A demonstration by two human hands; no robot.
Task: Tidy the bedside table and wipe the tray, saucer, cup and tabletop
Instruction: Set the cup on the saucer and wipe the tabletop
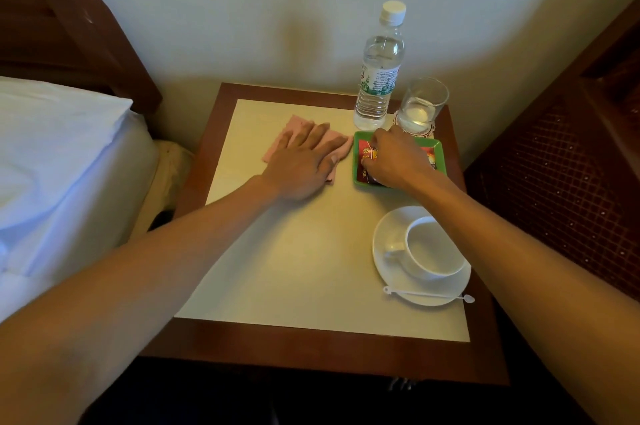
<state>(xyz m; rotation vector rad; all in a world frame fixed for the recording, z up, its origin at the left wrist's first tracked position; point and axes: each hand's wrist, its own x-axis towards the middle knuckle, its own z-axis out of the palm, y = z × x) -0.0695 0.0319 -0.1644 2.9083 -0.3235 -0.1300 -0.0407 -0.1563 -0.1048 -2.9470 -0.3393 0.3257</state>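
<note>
left of the green tray (356, 164), left hand (301, 164) is pressing flat, fingers straight, on the pink cloth (298, 121); right hand (394, 161) is pinching sachets (367, 149) inside it. probably best clearing all before wiping.

Bare forearms, bare left hand (304, 164) and right hand (398, 161).

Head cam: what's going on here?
A person is tidying a bedside table. The left hand lies flat on a pink cloth. The right hand is in the green tray, fingers curled on the sachets. The cup sits on its saucer, with a stirrer across the front rim. A bottle and a glass stand at the back.
</note>
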